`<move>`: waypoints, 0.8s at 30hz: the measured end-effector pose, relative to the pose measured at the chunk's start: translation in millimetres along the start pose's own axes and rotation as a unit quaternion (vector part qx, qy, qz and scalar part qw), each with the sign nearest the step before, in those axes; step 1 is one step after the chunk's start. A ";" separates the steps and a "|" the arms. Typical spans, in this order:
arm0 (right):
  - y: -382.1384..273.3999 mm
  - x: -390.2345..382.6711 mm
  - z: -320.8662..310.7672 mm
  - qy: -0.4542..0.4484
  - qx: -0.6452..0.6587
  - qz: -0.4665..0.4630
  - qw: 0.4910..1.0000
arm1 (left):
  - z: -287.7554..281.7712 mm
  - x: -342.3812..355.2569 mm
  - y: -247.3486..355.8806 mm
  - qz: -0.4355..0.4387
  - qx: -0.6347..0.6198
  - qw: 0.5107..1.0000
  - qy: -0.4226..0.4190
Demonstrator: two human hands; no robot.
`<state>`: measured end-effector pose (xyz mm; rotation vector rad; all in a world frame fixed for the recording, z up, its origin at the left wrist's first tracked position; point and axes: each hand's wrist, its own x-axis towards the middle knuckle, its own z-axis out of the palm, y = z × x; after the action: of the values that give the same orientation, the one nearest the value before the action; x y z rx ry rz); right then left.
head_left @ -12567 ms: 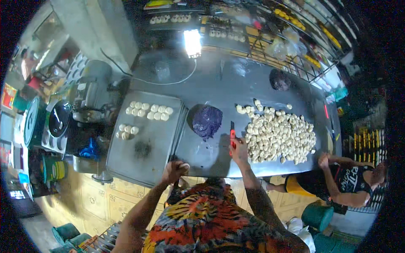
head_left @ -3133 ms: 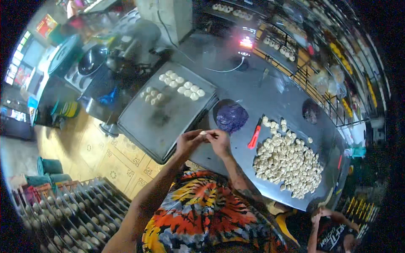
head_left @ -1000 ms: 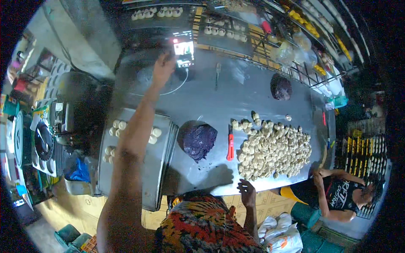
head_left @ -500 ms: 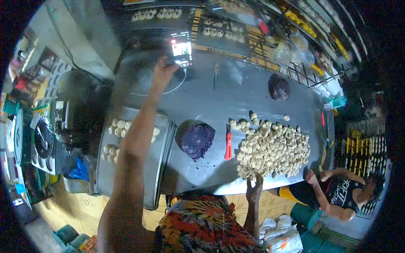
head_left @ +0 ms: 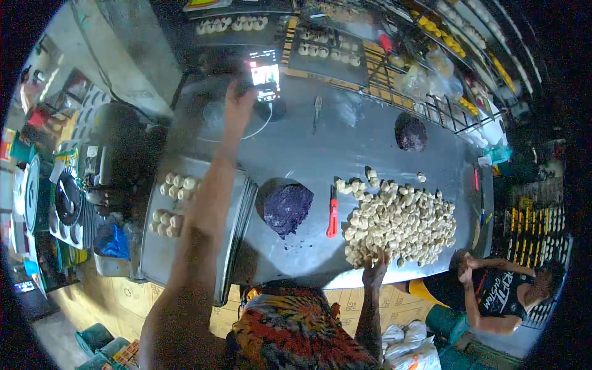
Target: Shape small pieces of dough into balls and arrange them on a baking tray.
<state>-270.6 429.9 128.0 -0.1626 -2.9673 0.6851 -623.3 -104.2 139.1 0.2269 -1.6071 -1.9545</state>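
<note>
My left hand (head_left: 239, 94) reaches across the steel table to a lit phone (head_left: 265, 76) with a white cable, its fingers apart at the screen's lower left edge. My right hand (head_left: 375, 262) is in the near edge of a large pile of pale dough pieces (head_left: 404, 219); its fingertips are partly hidden among them. Left of that pile lie a red-handled cutter (head_left: 332, 219) and a lump of purple paste (head_left: 288, 206). Under my left arm, stacked metal trays (head_left: 227, 246) hold small rows of pale dough balls (head_left: 163, 227).
A co-worker (head_left: 499, 293) stands at the right end, hands together. Racks of filled trays (head_left: 324, 52) line the back. A darker lump (head_left: 410, 132) sits far right on the table. A mixer (head_left: 111, 172) is at left, white sacks (head_left: 404, 351) below right.
Earlier my right hand held the cutter, then both hands met over the trays. Since then my left hand has gone to the phone; my right hand has moved up into the dough pile.
</note>
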 end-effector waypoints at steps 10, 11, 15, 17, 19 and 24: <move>15.0 -1.9 23.8 0.046 0.373 0.129 0.918 | -10.3 -298.1 63.7 -0.175 0.109 0.977 -0.064; 17.1 -5.0 25.0 0.051 0.389 0.103 0.914 | -15.4 -326.1 71.4 -0.250 0.090 0.961 -0.073; 25.1 -11.6 16.2 -0.006 0.067 0.024 0.997 | -29.1 -424.7 89.0 -0.170 0.246 0.936 -0.187; 29.3 -9.9 5.6 -0.025 -0.069 -0.018 0.997 | -26.1 -463.9 86.2 -0.140 0.215 0.944 -0.209; 33.5 -3.5 -5.9 -0.073 -0.040 -0.044 0.996 | -20.4 -494.2 80.2 -0.107 0.183 0.949 -0.232; 34.4 20.1 -31.1 -0.160 0.168 -0.016 0.973 | -12.0 -529.0 79.7 -0.201 0.121 0.948 -0.216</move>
<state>-284.1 476.6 141.9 0.0263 -3.0717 1.3066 -162.4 162.9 88.0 0.2520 -2.2355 -2.2157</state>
